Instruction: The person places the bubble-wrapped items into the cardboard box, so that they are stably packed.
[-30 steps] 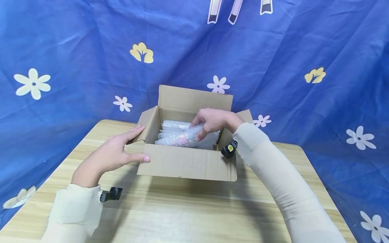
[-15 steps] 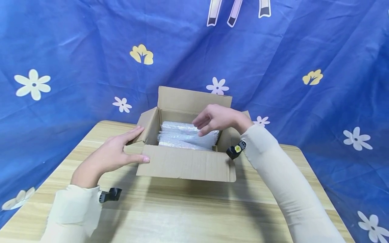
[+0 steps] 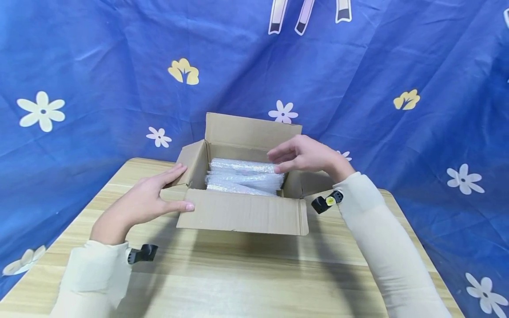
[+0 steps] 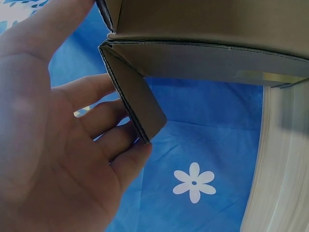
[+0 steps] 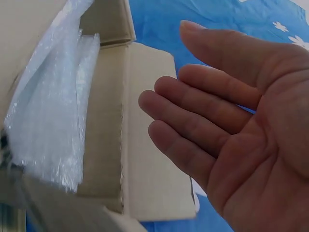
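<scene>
An uncovered cardboard box (image 3: 242, 214) stands on the table with its flaps spread outward. Inside lie several bubble-wrapped bundles (image 3: 242, 176), side by side; the wrap blurs what they contain. My left hand (image 3: 137, 205) rests against the box's near left corner, its extended fingers along the left flap (image 4: 135, 96) and its thumb at the front flap's edge. In the left wrist view, the fingertips are partly hidden behind that flap. Over the box's right side hovers my right hand (image 3: 308, 154), holding nothing. Its fingers are loosely extended beside the right flap (image 5: 154, 145) in the right wrist view.
The wooden table (image 3: 238, 278) extends in front of the box and to both sides. A blue curtain (image 3: 119, 66) with flower prints hangs close behind the back flap (image 3: 252, 130).
My right hand has let go of a bubble-wrapped bundle with pink in it, then moved up and right, out over the right flap. The left hand stays in place.
</scene>
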`<state>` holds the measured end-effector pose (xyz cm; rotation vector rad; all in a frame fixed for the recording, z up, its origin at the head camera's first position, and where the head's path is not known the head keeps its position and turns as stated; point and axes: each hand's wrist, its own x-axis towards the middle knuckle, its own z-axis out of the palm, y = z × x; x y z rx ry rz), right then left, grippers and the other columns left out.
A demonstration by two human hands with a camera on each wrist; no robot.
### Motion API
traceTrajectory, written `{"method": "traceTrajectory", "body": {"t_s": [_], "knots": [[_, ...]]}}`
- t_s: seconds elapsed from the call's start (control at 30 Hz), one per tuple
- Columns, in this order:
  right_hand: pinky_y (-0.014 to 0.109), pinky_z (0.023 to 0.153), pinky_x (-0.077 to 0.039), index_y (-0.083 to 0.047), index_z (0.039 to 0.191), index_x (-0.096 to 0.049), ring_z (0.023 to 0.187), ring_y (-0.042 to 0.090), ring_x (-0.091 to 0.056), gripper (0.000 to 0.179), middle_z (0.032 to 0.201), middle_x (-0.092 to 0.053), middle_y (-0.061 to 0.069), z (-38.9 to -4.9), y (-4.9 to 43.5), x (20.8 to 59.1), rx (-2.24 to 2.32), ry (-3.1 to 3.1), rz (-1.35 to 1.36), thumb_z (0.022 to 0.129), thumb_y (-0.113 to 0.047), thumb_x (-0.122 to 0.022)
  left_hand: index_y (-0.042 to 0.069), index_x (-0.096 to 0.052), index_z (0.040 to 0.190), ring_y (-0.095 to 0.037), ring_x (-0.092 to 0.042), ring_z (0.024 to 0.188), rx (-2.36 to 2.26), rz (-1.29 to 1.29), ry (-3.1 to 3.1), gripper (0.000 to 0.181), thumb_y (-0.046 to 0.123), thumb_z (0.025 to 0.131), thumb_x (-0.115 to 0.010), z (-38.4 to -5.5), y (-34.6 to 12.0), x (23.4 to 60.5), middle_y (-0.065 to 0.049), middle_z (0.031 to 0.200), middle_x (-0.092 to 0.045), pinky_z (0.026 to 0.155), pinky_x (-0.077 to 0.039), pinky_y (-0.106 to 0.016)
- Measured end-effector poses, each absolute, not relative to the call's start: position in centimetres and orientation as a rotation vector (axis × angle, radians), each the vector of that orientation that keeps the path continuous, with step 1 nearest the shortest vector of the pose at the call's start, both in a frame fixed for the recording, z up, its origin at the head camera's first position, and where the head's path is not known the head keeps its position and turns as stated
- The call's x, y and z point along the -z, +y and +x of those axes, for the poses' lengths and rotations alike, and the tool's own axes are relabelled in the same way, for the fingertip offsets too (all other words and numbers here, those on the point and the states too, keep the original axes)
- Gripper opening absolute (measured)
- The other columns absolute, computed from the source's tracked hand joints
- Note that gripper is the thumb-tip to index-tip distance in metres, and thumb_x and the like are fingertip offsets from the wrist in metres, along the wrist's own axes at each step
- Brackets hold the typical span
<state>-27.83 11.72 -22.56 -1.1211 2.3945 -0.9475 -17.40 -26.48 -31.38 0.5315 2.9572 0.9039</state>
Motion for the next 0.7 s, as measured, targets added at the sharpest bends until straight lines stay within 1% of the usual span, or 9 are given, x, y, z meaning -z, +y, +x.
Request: {"method": "traceTrajectory", "body": {"t_s": [0.13,0.27,0.37,0.43,0.5,0.57,0.63,0.7], "knots": [[0.032,0.094,-0.053,0.002,0.128,-0.066,0.113,0.027,-0.065,0.046,0.121,-0.069,0.01,-27.3,13.3,22.8,1.003,2.45,-1.095,0.087,-0.013,-0.08,0.007,-0.032,0.157,-0.046,-0.024,0.144,-0.881,0.538,2.979,0.103,0.061,0.08,-0.076,-17.5,-26.6,31.2,-0.019,0.161,-0.023,0.109,-0.025,-0.066],[0.034,0.096,-0.052,-0.002,0.129,-0.067,0.113,0.022,-0.065,0.044,0.12,-0.07,0.006,-27.0,14.9,23.0,1.024,2.525,-1.072,0.089,-0.017,-0.079,0.007,-0.035,0.156,-0.047,-0.026,0.142,-0.867,0.531,3.017,0.1,0.06,0.082,-0.076,-17.6,-26.8,31.0,-0.018,0.161,-0.023,0.108,-0.027,-0.067],[0.036,0.096,-0.052,-0.003,0.128,-0.068,0.114,0.02,-0.064,0.042,0.121,-0.07,0.006,-26.8,16.2,23.3,1.043,2.558,-1.065,0.09,-0.018,-0.077,0.006,-0.036,0.155,-0.047,-0.026,0.142,-0.868,0.498,3.044,0.099,0.06,0.082,-0.075,-17.6,-27.0,30.8,-0.016,0.162,-0.023,0.107,-0.027,-0.068],[0.036,0.096,-0.052,-0.004,0.127,-0.068,0.113,0.018,-0.065,0.04,0.121,-0.07,0.007,-26.7,17.0,23.4,1.07,2.582,-1.05,0.091,-0.019,-0.077,0.005,-0.037,0.155,-0.047,-0.027,0.142,-0.877,0.477,3.065,0.099,0.059,0.082,-0.076,-17.7,-27.3,30.6,-0.016,0.162,-0.024,0.107,-0.028,-0.067],[0.034,0.095,-0.052,-0.003,0.127,-0.069,0.113,0.02,-0.065,0.04,0.121,-0.07,0.008,-26.4,17.9,23.6,1.131,2.591,-1.012,0.091,-0.018,-0.077,0.002,-0.038,0.153,-0.045,-0.028,0.142,-0.891,0.471,3.088,0.098,0.057,0.081,-0.077,-17.8,-27.5,30.5,-0.018,0.16,-0.027,0.108,-0.028,-0.065],[0.031,0.093,-0.053,-0.003,0.126,-0.069,0.112,0.022,-0.065,0.04,0.121,-0.07,0.009,-26.1,18.8,23.8,1.198,2.612,-0.97,0.09,-0.017,-0.077,-0.001,-0.042,0.15,-0.045,-0.031,0.141,-0.883,0.487,3.137,0.096,0.054,0.081,-0.08,-18.0,-27.8,30.2,-0.02,0.156,-0.034,0.108,-0.029,-0.063],[0.028,0.091,-0.054,-0.002,0.127,-0.068,0.112,0.024,-0.066,0.041,0.122,-0.069,0.01,-25.8,19.7,23.9,1.261,2.63,-0.925,0.09,-0.017,-0.077,-0.001,-0.044,0.149,-0.045,-0.034,0.139,-0.872,0.484,3.178,0.095,0.051,0.08,-0.082,-18.1,-28.3,30.0,-0.021,0.152,-0.042,0.108,-0.031,-0.063],[0.026,0.09,-0.054,-0.001,0.128,-0.067,0.114,0.026,-0.065,0.041,0.123,-0.068,0.012,-25.5,20.6,24.1,1.322,2.65,-0.874,0.09,-0.016,-0.077,0.0,-0.044,0.149,-0.047,-0.036,0.137,-0.851,0.46,3.211,0.094,0.052,0.079,-0.082,-18.1,-28.8,29.8,-0.022,0.149,-0.045,0.106,-0.032,-0.064]]}}
